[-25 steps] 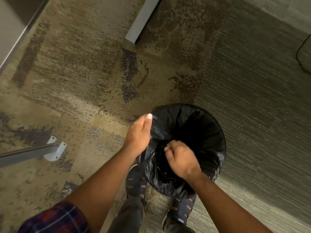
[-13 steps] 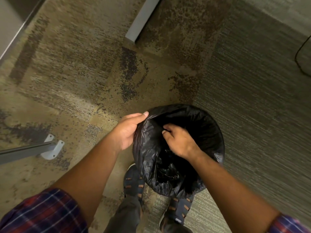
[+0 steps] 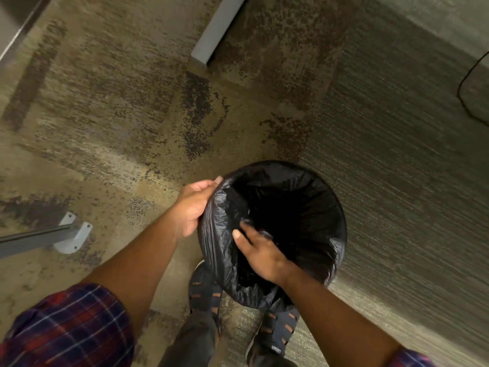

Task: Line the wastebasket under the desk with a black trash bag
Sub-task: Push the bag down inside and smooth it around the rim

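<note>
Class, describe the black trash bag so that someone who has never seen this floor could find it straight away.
Start from the patterned carpet and look near the person's sandals. Just beyond them, the black trash bag lines a round bin, held between the left hand and right hand. It is the only glossy, crinkled black thing there.

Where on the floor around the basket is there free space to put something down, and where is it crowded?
Free: carpet right of the trash bag, and the patch between it and the desk leg. Crowded: the near side, with both shoes, the left hand and right hand.
</note>
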{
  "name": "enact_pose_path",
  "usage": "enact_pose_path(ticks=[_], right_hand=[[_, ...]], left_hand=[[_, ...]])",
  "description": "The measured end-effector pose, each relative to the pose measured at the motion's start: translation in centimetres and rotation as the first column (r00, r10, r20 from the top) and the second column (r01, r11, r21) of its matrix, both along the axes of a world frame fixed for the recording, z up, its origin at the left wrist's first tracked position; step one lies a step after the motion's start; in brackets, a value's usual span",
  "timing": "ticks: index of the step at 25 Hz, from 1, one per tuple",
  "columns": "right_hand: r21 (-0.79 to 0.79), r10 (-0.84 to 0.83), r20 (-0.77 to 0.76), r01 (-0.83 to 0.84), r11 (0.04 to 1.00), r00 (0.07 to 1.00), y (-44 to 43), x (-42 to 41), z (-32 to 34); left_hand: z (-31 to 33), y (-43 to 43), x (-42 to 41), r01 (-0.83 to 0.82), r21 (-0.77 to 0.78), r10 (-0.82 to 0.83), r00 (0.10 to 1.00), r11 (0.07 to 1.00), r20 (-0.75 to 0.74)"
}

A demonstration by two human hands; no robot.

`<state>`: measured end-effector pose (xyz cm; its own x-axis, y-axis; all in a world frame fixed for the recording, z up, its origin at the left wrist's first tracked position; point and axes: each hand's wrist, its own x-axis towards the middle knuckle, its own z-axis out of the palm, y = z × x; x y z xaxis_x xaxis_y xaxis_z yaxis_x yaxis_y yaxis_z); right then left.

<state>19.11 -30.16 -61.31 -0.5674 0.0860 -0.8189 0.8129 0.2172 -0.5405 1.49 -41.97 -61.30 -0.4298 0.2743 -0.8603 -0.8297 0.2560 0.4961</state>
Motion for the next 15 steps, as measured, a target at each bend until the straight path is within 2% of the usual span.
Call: enact_pose_path(ticks=[1,3,6,7,9,10,12,14,15], right_hand=[[-0.084,0.004,0.055,0.0,0.996,0.998,-0.5,0.7,-0.1],[-0.13,-0.054,0.063,0.062,0.99,0.997,-0.3,1.7,-0.1],[-0.072,-0.103,-0.032,0.1,0.992,0.994,1.1,2.5,1.5],[-0.017,-0.061,-0.084,0.059,0.998,0.995,1.5,2.6,2.4],[0.234,0.04,-0.22,0.013,0.972,0.975,2.1,2.6,4.2],[0.393,0.051,-0.295,0.073,0.917,0.954,2.6,2.5,5.2],[0.636,-0.007,-0.398,0.282,0.719,0.917,4.4,2.8,7.0],[0.744,-0.134,-0.391,0.398,0.536,0.911,6.7,3.7,8.3],[0.776,-0.182,-0.348,0.391,0.495,0.92,7.6,4.1,8.8]], left_hand=[[-0.1,0.0,0.1,-0.009,-0.018,0.009,1.0,1.0,-0.02],[-0.2,-0.1,0.2,-0.024,-0.086,0.016,0.995,0.996,-0.095],[1.1,-0.7,0.6,-0.059,-0.374,-0.082,0.934,0.925,-0.349],[2.0,-1.1,1.1,-0.093,-0.464,-0.139,0.886,0.881,-0.442],[4.5,-2.2,3.2,-0.167,-0.538,-0.207,0.798,0.827,-0.566],[5.7,-2.8,4.6,-0.172,-0.55,-0.23,0.778,0.817,-0.585],[7.9,-3.6,7.8,-0.117,-0.575,-0.258,0.808,0.81,-0.529],[9.4,-3.6,10.9,-0.036,-0.592,-0.258,0.878,0.805,-0.404],[9.9,-3.5,12.2,-0.014,-0.59,-0.248,0.899,0.807,-0.36]])
